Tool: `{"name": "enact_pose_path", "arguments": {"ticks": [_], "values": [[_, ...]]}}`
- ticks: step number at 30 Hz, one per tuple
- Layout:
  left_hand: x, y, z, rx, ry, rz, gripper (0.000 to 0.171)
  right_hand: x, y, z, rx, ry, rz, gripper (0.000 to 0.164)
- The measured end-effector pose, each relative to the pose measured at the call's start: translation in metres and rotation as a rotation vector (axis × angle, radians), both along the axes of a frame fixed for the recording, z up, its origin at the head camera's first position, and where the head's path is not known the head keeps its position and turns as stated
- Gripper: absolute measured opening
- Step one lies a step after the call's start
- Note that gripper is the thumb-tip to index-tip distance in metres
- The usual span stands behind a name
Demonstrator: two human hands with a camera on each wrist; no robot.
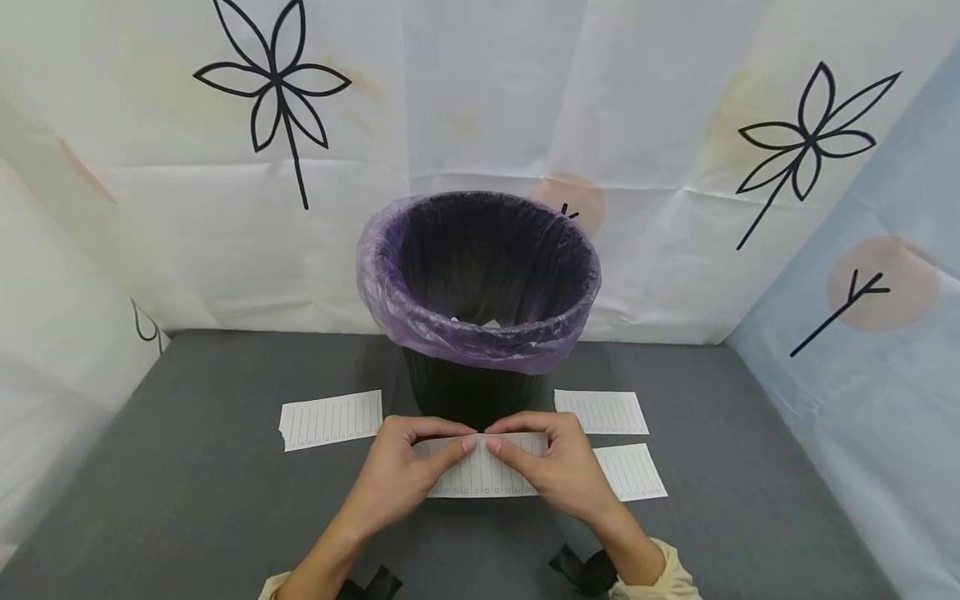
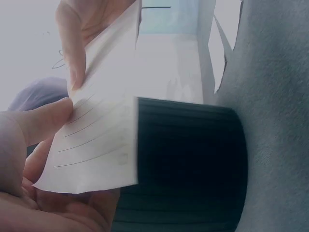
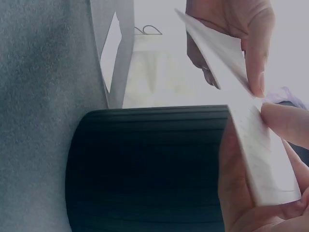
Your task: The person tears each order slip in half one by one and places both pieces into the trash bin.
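Both hands hold one lined paper strip by its upper edge, in front of a dark waste bin. My left hand pinches it between thumb and fingers just left of its middle. Close beside it, my right hand pinches the same edge, the thumb tips almost meeting. In the left wrist view the paper is raised and slightly bent, in one piece where it shows. Seen from the right wrist, the paper slants between the hands, with fingers behind it.
A purple liner folds over the bin's rim, and small white scraps show inside. One lined paper piece with a ragged end lies left on the grey table. Two more, an upper piece and a lower piece, lie right.
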State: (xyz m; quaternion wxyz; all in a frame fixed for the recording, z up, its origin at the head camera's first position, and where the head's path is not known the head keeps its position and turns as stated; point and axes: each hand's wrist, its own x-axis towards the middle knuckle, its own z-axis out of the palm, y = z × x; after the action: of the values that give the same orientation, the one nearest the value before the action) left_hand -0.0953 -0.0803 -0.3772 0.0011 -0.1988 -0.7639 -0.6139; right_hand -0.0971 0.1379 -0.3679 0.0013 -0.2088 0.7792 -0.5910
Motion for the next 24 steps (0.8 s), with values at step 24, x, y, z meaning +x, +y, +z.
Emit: {"name": "enact_pose_path", "arguments": {"ticks": [24], "values": [[-0.001,0.006,-0.013,-0.027,0.034,0.060,0.008,-0.005,0.001,-0.005,0.071,0.053,-0.027,0.007]]}}
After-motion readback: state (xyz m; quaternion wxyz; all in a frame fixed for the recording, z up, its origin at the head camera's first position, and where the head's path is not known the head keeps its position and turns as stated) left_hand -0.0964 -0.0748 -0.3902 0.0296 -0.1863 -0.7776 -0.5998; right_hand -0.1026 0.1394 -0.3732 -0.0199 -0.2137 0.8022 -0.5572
